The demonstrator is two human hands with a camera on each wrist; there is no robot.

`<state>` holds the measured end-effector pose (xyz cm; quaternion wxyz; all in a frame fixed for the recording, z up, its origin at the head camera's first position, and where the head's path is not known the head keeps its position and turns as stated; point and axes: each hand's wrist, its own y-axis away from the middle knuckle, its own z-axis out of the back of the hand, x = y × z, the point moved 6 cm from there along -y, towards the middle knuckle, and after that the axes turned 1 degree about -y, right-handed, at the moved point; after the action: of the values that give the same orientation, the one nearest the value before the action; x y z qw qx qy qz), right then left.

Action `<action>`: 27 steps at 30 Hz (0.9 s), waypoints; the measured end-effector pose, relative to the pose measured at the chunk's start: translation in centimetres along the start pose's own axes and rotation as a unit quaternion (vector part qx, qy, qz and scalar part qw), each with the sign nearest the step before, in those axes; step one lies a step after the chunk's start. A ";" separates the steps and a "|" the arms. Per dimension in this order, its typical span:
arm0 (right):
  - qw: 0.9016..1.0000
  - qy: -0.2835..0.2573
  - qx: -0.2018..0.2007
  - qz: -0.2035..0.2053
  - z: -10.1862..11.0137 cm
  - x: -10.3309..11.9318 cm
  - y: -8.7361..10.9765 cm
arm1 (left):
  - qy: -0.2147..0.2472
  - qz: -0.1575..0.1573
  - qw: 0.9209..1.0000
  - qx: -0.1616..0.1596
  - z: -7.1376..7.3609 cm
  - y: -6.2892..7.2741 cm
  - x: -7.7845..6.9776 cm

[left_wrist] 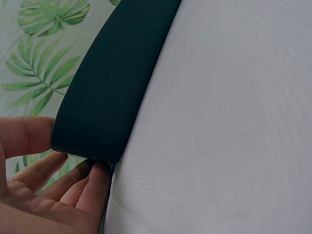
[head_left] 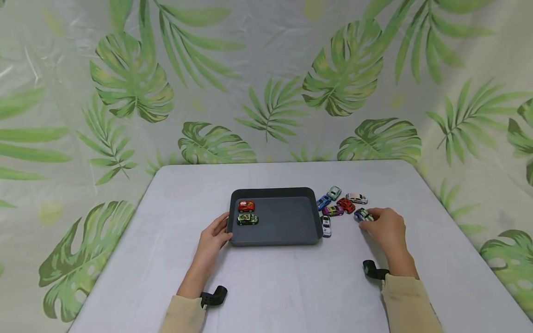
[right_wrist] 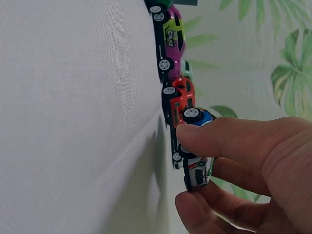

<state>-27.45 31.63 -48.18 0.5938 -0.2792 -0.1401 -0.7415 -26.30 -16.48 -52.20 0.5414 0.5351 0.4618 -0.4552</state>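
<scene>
My left hand (head_left: 212, 238) holds the left edge of a dark grey tray (head_left: 275, 241). In the left wrist view, the thumb and bent fingers (left_wrist: 95, 190) touch the tray's corner (left_wrist: 92, 126). Inside the tray, at its left, a red toy car (head_left: 246, 206) stands above a green camouflage toy car (head_left: 247, 219). To the right of the tray, my right hand (head_left: 387, 229) pinches a blue, white and green toy car (head_left: 363, 215) between thumb and fingers. The right wrist view shows this toy car (right_wrist: 197, 173) partly covered by the thumb.
Between tray and right hand lie a white toy car (head_left: 326, 226), a purple one (head_left: 333, 211), a red one (head_left: 346, 205), a blue one (head_left: 323, 201), a pale green one (head_left: 334, 193) and a white-pink one (head_left: 356, 198). A white cloth covers the table (head_left: 283, 296).
</scene>
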 end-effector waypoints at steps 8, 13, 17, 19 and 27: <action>0.999 -0.001 -0.027 0.045 0.0 1.0 -0.2 | 0.001 0.000 1.000 0.004 0.0 -0.2 0.2; 0.996 -0.017 -0.037 0.077 -0.4 2.4 -0.1 | 0.001 0.003 1.000 0.001 0.1 -0.1 0.1; 0.993 -0.040 -0.041 0.102 -0.9 3.5 0.0 | 0.003 0.001 1.000 0.000 0.2 -0.2 0.2; 0.992 -0.053 -0.038 0.113 -1.2 4.1 0.1 | 0.003 -0.001 1.000 0.001 0.2 -0.3 0.2; 0.990 -0.059 -0.015 0.130 -2.4 6.2 -0.1 | 0.006 0.004 1.000 0.000 0.1 -0.2 0.0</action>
<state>-28.98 25.38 -46.52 0.6717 -0.3467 -0.1262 -0.6424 -26.47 -16.61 -52.20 0.5402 0.5397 0.4633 -0.4498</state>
